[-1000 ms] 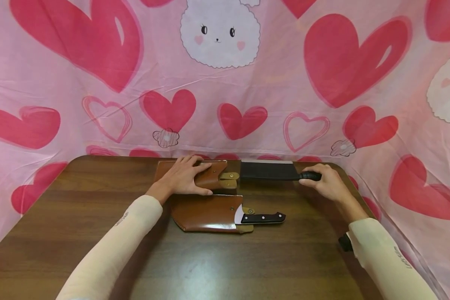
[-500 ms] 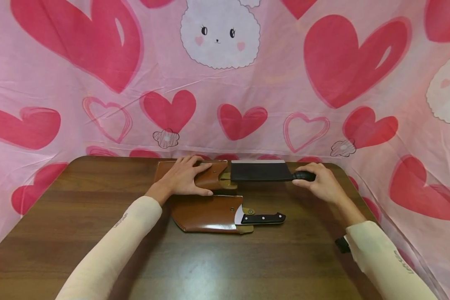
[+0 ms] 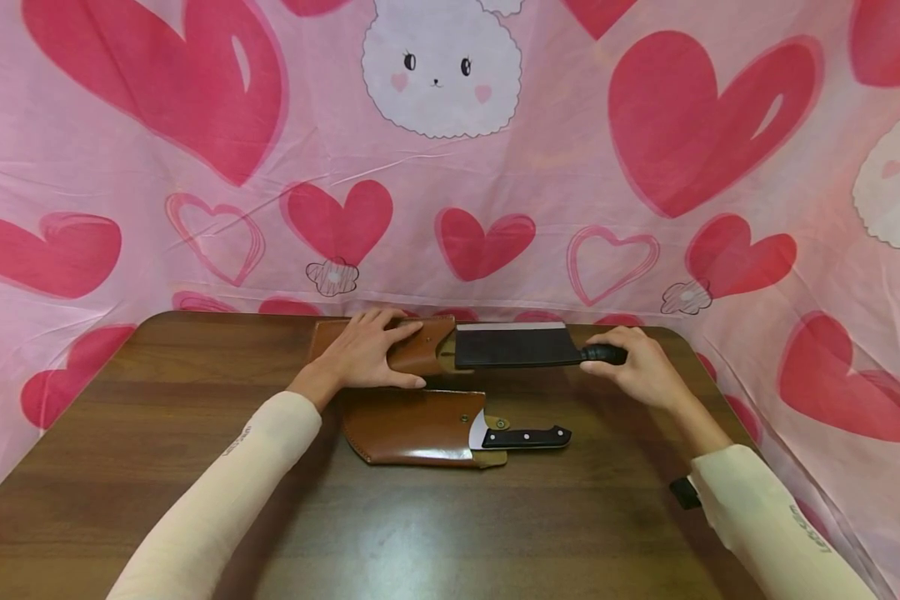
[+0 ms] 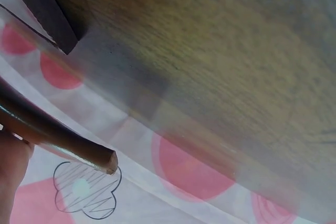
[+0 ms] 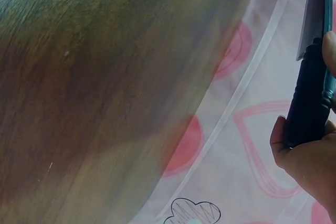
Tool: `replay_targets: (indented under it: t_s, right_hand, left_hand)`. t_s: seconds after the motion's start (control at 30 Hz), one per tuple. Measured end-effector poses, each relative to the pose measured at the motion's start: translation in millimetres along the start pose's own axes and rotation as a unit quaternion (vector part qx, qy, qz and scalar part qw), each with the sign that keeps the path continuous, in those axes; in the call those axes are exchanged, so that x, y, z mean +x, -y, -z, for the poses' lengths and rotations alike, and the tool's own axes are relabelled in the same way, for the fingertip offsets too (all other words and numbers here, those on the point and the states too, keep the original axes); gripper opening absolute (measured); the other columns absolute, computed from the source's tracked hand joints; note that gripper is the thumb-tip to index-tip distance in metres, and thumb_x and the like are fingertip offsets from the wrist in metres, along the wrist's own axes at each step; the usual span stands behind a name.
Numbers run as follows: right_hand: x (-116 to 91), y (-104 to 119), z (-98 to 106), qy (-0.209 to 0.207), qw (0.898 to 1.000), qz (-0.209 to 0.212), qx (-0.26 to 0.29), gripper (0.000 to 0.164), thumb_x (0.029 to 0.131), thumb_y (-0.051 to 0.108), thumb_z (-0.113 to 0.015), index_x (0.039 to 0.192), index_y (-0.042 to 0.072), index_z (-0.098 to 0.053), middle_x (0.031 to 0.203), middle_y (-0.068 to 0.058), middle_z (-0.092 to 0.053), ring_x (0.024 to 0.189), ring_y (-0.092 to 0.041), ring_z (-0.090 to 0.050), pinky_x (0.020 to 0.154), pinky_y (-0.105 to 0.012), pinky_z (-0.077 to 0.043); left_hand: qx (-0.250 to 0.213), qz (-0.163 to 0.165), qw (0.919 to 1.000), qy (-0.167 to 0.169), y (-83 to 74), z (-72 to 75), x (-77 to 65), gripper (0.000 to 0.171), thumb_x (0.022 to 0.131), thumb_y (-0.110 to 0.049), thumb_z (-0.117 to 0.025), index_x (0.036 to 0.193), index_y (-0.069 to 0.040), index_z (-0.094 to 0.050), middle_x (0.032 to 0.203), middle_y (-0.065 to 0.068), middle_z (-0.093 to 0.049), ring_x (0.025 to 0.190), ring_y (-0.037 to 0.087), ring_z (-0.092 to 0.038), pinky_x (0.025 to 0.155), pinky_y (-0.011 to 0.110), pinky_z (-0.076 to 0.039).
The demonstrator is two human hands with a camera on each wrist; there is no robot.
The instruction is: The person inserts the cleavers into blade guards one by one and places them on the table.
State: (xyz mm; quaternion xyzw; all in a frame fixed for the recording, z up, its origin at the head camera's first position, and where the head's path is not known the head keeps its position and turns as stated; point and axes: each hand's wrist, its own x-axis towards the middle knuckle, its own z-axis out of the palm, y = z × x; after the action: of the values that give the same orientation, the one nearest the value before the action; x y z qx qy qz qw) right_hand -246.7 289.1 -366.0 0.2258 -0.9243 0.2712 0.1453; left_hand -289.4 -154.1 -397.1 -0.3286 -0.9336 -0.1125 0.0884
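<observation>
At the table's far side, my left hand [image 3: 367,354] holds a brown leather sheath [image 3: 418,354], fingers over its far edge and thumb along the near one. In the left wrist view, a finger lies against the sheath [image 4: 58,135]. My right hand [image 3: 637,362] grips the black handle of a cleaver [image 3: 517,346]. Its dark blade points left, with the end right at the sheath's mouth and over the tan strap. Fingers wrap the cleaver's handle [image 5: 310,95] in the right wrist view. The thumb sits near the blade.
Nearer to me lies a second brown sheath [image 3: 412,429], holding a knife whose black riveted handle [image 3: 528,436] sticks out to the right. The wooden table [image 3: 390,533] ends at the back against a pink curtain [image 3: 412,167] printed with hearts.
My right hand has brought the cleaver leftward, closing the gap to the sheath's mouth; the blade now hides part of the strap. My left hand has stayed nearly still.
</observation>
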Motion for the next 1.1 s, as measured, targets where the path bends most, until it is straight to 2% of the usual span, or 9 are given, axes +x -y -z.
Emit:
replay_targets:
  t_s: [0.43,0.87,1.1]
  right_hand:
    - [0.3,3.9,-4.4,0.007,1.000,-0.004,0.007,0.033,0.082,0.019,-0.086,0.110,0.005,-0.076,0.104,-0.011,-0.069,0.099,-0.029,-0.054,0.078,-0.043,-0.041]
    - [0.6,9.2,-11.1,0.001,1.000,-0.016,0.016,0.037,0.083,0.020,-0.086,0.113,0.002,-0.075,0.105,-0.012,-0.069,0.101,-0.030,-0.054,0.080,-0.044,-0.042]
    - [-1.5,10.2,-15.3,-0.010,0.999,-0.025,0.023,0.037,0.081,0.019,-0.088,0.112,0.003,-0.076,0.105,-0.012,-0.070,0.099,-0.029,-0.055,0.078,-0.043,-0.043]
  left_hand:
    - [0.005,-0.012,0.9999,0.000,-5.8,0.2,2.0,0.102,0.073,-0.088,-0.059,0.152,-0.024,-0.051,0.143,0.008,-0.046,0.133,0.031,-0.039,0.110,0.054,-0.028]
    - [0.008,-0.005,0.9999,0.011,-8.0,3.6,4.6,0.101,0.074,-0.086,-0.059,0.153,-0.026,-0.049,0.145,0.008,-0.045,0.133,0.030,-0.037,0.110,0.053,-0.029]
    - [0.002,-0.009,1.0000,-0.001,-8.1,1.7,4.0,0.099,0.073,-0.084,-0.062,0.151,-0.024,-0.052,0.142,0.008,-0.047,0.132,0.030,-0.038,0.110,0.054,-0.028]
